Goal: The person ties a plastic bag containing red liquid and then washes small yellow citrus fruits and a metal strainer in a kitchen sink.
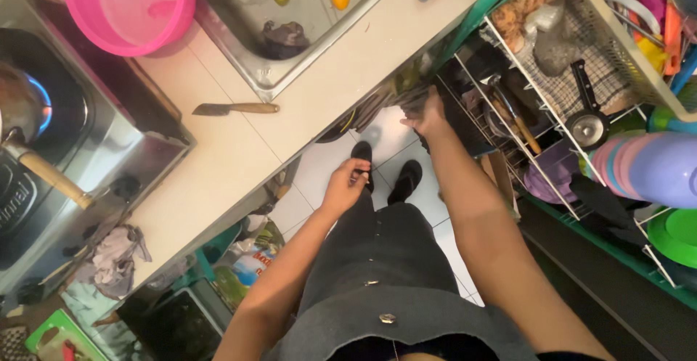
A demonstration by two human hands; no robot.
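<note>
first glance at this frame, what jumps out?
The bright pink basin at the top left, beside the steel sink, and the blue gas flame lit under a pan on the stove at far left. A knife lies alone on the pale counter. At centre, the right hand reaches toward the wire rack of kitchenware, while the left hand hangs over the floor, apparently empty.

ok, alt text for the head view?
Looking down at a person in a kitchen: the right hand reaches toward a wire rack of utensils, the left hand hangs empty. A knife lies on the counter beside the sink.
</note>
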